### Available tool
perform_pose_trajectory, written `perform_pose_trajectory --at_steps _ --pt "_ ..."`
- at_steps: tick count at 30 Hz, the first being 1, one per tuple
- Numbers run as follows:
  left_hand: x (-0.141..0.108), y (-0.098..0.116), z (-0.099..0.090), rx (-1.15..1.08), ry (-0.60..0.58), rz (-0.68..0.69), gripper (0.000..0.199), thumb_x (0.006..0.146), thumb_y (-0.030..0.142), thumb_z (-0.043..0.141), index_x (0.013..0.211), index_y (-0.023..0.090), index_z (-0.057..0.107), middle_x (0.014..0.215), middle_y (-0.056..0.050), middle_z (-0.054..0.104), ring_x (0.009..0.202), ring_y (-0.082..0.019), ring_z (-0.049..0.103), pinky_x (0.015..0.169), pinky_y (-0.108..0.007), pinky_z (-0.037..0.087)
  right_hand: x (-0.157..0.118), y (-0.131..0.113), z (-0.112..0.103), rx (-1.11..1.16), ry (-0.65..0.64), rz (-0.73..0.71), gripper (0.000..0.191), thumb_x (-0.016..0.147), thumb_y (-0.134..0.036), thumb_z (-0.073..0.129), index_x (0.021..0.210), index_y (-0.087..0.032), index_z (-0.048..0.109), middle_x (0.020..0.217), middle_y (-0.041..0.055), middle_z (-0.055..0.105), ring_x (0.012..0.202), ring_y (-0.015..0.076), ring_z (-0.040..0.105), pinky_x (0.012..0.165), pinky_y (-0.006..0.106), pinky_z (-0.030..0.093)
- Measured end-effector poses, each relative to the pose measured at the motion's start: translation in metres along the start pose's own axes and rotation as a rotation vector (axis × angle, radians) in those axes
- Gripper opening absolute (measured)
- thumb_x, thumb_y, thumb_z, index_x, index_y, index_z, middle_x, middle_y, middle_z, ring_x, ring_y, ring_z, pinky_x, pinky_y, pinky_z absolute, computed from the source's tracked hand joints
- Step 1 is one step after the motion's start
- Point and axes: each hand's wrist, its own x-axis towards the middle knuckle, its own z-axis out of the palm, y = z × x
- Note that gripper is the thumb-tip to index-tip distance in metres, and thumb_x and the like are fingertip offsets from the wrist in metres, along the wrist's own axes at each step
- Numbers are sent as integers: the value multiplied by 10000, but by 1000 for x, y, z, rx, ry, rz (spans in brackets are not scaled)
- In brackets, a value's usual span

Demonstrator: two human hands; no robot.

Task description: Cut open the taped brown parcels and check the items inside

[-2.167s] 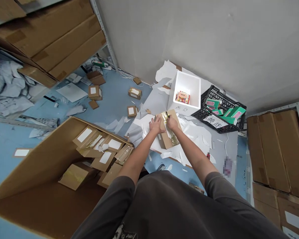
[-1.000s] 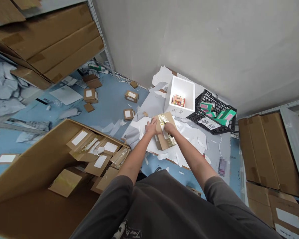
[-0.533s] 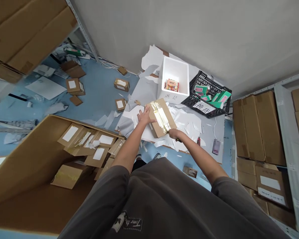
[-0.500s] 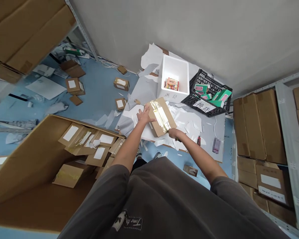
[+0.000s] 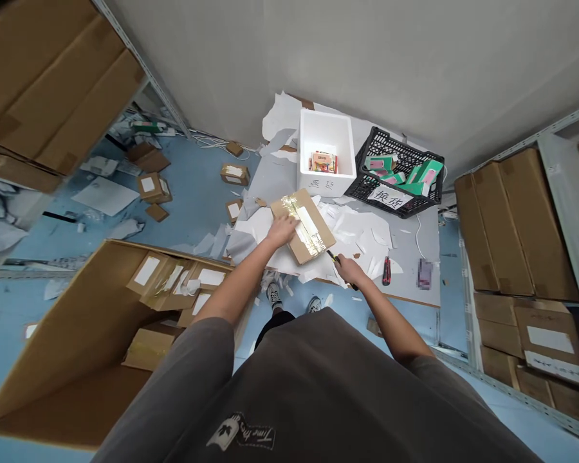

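A taped cardboard box [image 5: 317,225] with a white label lies skewed on the paper-strewn table. On its upper left side rests my left hand [image 5: 283,230], fingers curled and drawn together by the label's edge; what they pinch, if anything, is hidden. My right hand [image 5: 350,270] is closed around a black and yellow utility knife [image 5: 334,257], just off the box's lower right corner, with the tip pointing at it. A red and black tool [image 5: 386,271] lies to the right of that hand.
Behind the box stand a white foam bin [image 5: 327,145] holding small packages and a black crate [image 5: 399,170] of green and pink boxes. A large open carton [image 5: 77,360] with parcels is at lower left. Shelves with cartons [image 5: 516,228] flank the right. Paper scraps litter the table.
My right hand has drawn the knife back off the box's lower edge, baring more of the knife. My left hand's spread fingers have curled in, nearer the label. The view has shifted slightly.
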Motion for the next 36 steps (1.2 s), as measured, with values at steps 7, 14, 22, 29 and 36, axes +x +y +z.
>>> perform_pose_trajectory --at_steps 7,14,22,29,36 --pt "-9 46 20 181 -189 338 1057 715 194 896 1671 404 500 1778 -123 402 1605 -464 359 1222 -564 441 49 5 21 449 285 129 395 1096 -593 609 1215 -239 483 948 33 745 550 162 692 593 265 547" --pt "15 63 19 210 -248 98 1019 653 271 942 1595 328 559 1519 -164 590 1400 -422 487 1085 -498 526 103 -9 8 450 320 136 383 1057 -517 694 1239 -246 494 1081 63 759 571 150 686 599 280 562" --pt "37 88 8 291 -197 116 1118 487 269 1047 1510 221 598 1580 -205 546 1486 -452 431 1204 -548 408 131 -7 -27 403 271 -57 383 971 -370 786 1185 -258 489 963 -4 712 520 131 610 516 261 511" --pt "15 117 27 139 -68 43 1040 616 501 1032 1483 166 568 1530 -240 574 1450 -420 508 1197 -503 459 91 39 -15 487 206 -258 234 1147 -481 368 1040 -286 440 655 -81 585 487 166 624 586 260 520" --pt "9 125 44 99 -60 -31 1262 541 507 1082 1588 190 453 1794 -258 321 1691 -463 268 1307 -526 389 79 55 -17 233 21 -355 220 1123 -434 473 986 -270 527 724 -31 640 586 180 637 639 257 492"
